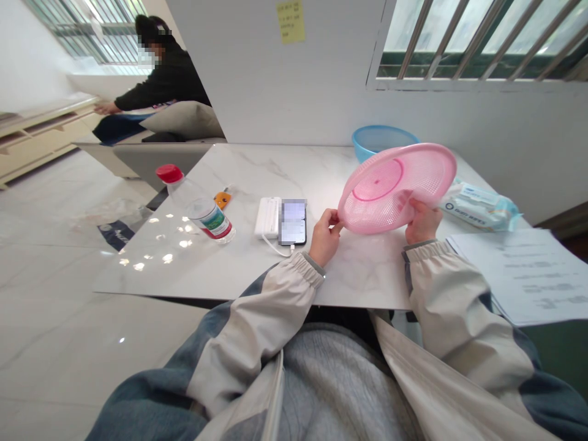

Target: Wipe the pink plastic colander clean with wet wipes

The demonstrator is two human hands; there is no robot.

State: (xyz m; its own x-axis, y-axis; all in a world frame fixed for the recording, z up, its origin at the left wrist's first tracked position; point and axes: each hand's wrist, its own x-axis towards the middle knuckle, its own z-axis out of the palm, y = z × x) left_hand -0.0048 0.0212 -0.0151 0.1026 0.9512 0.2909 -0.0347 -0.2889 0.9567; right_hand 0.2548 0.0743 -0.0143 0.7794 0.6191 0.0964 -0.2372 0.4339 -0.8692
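A pink plastic strainer basket (386, 211) is held tilted above the white marbled table (257, 282), its meshed inside partly facing me. My left hand (326, 237) pinches its rim at the left edge. At the lower right edge my right hand (422, 222) grips it, the thumb over the rim and the other fingers largely hidden. Behind the strainer stands a light blue plastic basket (374, 139), its lower part partly covered. To the left of my left hand lies a phone (298, 223) beside a white power bank (267, 217), joined by a short white cable.
A clear bottle with a red cap (197, 205) stands at the left, near an orange keychain-like item (223, 199). On the right are a pack of wipes (480, 207) and printed papers (528, 269). A person (169, 70) in black sits beyond the table at the far left.
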